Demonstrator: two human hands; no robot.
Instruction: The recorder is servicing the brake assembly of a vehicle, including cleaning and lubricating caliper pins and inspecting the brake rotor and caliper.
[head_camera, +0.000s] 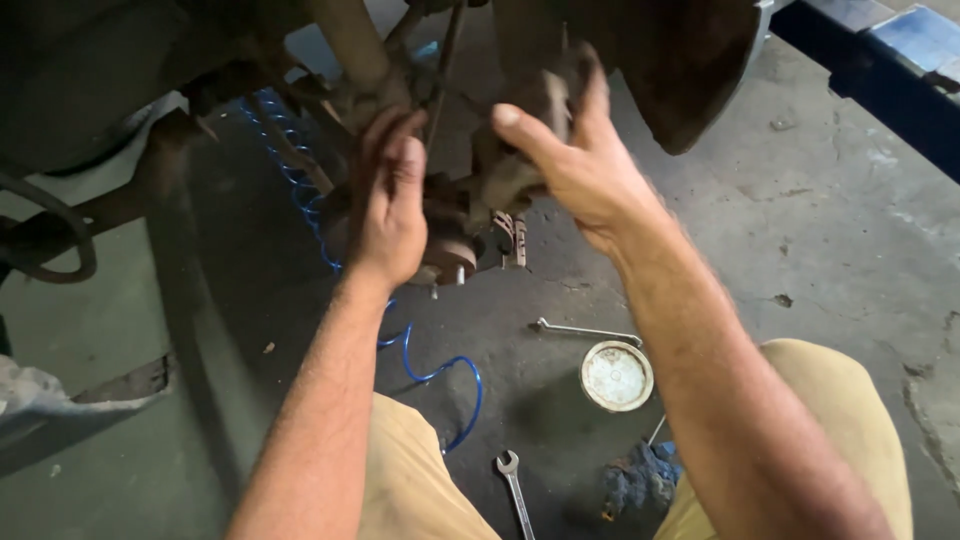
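Concrete floor (820, 230) | L hand (392, 205) on hub (450, 250) | R hand (572, 150) clasps caliper (515, 175)

Blue coiled hose (440, 372), rusty brown brake assembly (470, 215)

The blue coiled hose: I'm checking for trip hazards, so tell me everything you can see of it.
The blue coiled hose is thin and spiral-wound, plastic by its look. It runs from under the vehicle's rusty suspension parts, behind the left hand, down across the concrete floor, ending in loose loops beside the person's knee. Its upper stretch is tightly coiled, and both ends are hidden.
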